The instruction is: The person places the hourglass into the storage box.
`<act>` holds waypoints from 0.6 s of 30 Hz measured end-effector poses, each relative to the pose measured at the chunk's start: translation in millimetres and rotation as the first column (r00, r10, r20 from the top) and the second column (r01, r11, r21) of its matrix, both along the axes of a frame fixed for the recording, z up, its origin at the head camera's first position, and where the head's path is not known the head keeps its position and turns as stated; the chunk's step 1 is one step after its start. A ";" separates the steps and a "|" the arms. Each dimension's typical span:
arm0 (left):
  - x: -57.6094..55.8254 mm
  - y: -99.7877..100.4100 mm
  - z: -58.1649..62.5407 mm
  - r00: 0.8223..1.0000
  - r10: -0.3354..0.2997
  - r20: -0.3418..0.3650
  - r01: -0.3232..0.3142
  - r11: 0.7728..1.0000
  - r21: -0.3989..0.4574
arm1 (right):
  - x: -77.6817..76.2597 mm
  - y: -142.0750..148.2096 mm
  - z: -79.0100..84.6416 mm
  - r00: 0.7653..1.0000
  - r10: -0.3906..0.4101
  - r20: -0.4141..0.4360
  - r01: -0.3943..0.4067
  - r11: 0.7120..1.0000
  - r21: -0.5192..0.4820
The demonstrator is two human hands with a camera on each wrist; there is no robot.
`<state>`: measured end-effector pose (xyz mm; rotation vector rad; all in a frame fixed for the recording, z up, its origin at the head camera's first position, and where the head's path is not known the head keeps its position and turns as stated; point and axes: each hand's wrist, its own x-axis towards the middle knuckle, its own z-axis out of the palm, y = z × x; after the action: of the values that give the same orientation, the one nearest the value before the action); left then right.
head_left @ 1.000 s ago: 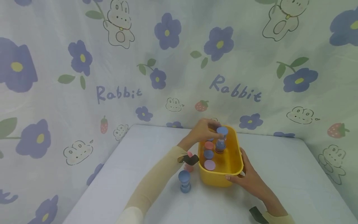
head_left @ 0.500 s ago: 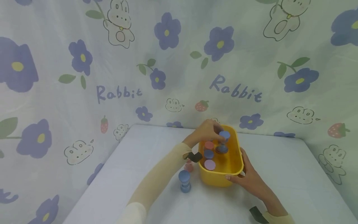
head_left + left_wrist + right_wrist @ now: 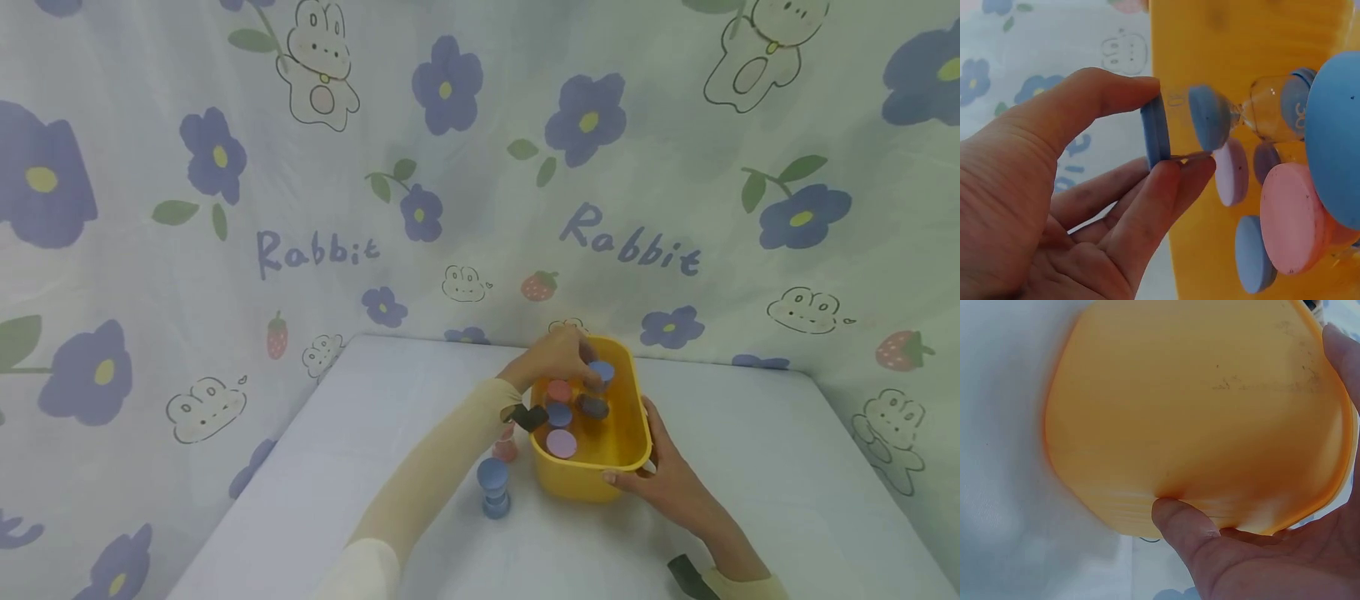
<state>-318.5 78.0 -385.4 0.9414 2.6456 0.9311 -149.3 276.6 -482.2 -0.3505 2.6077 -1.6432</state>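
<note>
My left hand point(image 3: 558, 357) reaches over the far left rim of a yellow bin point(image 3: 585, 482) in the head view. Thumb and fingers pinch one end cap of a blue sandglass point(image 3: 602, 371) low inside it. The left wrist view shows that cap point(image 3: 1155, 131) between the fingertips, with clear glass and blue sand point(image 3: 1210, 119) beyond. Beside it in the bin stand a red-pink sandglass point(image 3: 558, 392), a blue one and a lilac sandglass point(image 3: 562, 443). My right hand point(image 3: 671, 479) grips the bin's near right side, thumb on the outer wall.
On the white table point(image 3: 420, 383), left of the bin, stand a light blue sandglass point(image 3: 495, 487) and a pink sandglass point(image 3: 506, 448), the latter partly behind the left sleeve. A printed rabbit-and-flower curtain point(image 3: 480, 167) hangs behind the table.
My left hand has moved down and slightly right, lowering the blue sandglass deeper into the bin. The right hand and the bin stay in place.
</note>
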 end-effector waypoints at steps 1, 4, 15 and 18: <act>-0.2 1.2 -0.3 1.000 0.005 0.009 -0.005 1.000 -0.007 | 0.1 0.0 0.2 1.000 -0.002 0.002 0.002 1.000 0.004; -1.3 3.7 -1.8 1.000 0.004 0.001 -0.004 0.999 -0.040 | 0.4 -0.3 0.6 1.000 -0.010 0.008 0.010 1.000 0.013; 2.9 8.5 -0.7 1.000 0.015 -0.018 -0.018 0.988 -0.151 | 0.6 -0.3 0.3 1.000 -0.012 0.006 0.012 1.000 0.016; 3.2 10.0 0.2 1.000 0.009 -0.014 -0.011 0.985 -0.173 | 1.0 -0.3 0.6 1.000 -0.011 -0.001 0.011 1.000 0.016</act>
<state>-315.3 88.0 -385.3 0.8970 2.6918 0.6843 -148.4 276.3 -481.6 -0.3368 2.6269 -1.6253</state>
